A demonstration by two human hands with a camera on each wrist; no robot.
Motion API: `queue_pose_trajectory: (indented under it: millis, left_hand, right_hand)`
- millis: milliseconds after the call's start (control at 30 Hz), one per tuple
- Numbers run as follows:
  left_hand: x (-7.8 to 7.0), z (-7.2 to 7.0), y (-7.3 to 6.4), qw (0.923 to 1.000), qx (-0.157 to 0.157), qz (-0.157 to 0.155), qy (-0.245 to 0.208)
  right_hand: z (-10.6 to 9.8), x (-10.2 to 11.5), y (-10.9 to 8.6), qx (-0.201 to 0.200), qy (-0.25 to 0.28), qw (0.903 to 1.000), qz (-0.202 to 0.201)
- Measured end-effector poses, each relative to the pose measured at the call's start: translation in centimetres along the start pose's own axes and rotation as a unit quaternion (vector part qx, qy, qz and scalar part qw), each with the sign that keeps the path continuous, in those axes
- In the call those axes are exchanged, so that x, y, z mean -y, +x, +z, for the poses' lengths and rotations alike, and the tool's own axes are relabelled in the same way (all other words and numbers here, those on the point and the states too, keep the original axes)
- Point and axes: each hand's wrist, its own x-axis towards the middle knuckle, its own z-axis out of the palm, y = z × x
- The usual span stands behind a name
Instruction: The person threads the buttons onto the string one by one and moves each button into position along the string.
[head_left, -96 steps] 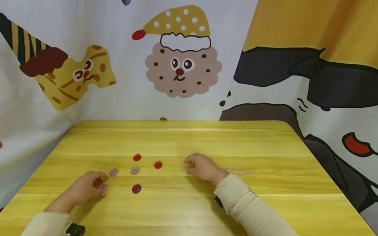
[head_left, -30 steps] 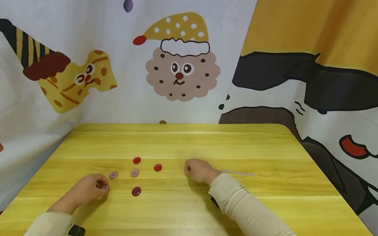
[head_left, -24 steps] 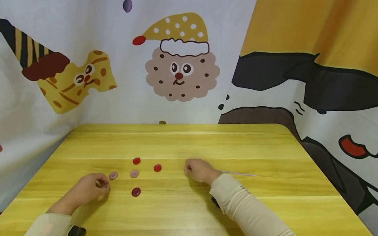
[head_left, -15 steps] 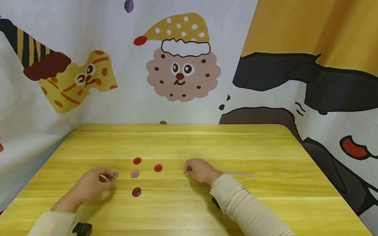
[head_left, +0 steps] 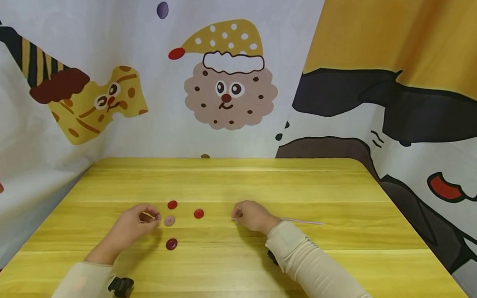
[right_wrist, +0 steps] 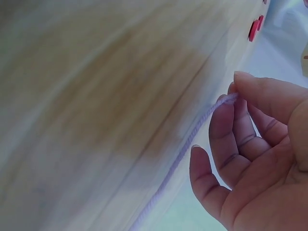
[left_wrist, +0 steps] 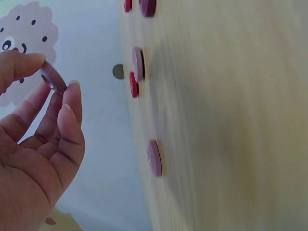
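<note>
My left hand pinches a mauve button between thumb and fingertips, held up above the table. Another pink button lies on the wood below it, hidden behind this hand in the head view. Just right of the hand lies a pale pink button, with a dark red button nearer the front. Two red buttons sit farther back, a left one and a right one. My right hand pinches the end of a lilac string between thumb and index finger.
The yellow wood-grain table carries the string's tail, stretched out right of my right wrist. Behind the table hangs a white curtain with cartoon prints. Black wrist cameras, one of them the left camera, sit under both sleeves.
My left hand has picked up the leftmost button and carried it right, over another pink button. My right hand's fingers have closed in a pinch; that hand has otherwise stayed nearly still.
</note>
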Motion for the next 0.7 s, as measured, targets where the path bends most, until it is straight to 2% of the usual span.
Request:
queue_pose_trajectory:
  millis: [100, 300, 467, 700]
  left_hand:
    - [-0.4, 0.4, 0.3, 0.9998, -0.013, 0.003, -0.014]
    - [-1.3, 1.3, 0.5, 0.9985, -0.017, -0.007, -0.051]
    - [-2.1, 2.0, 0.9, 0.9971, -0.033, 0.008, -0.067]
    - [-3.0, 3.1, 1.4, 0.995, -0.055, 0.022, -0.08]
  right_hand:
    - [-0.1, 0.0, -0.2, -0.005, 0.005, 1.0, 0.005]
    - [-0.3, -0.2, -0.6, -0.014, 0.008, 0.9999, 0.001]
    - [-0.5, -0.6, -1.0, -0.03, 0.01, 0.9995, -0.004]
    - [-0.7, -0.9, -1.7, -0.046, 0.061, 0.997, -0.013]
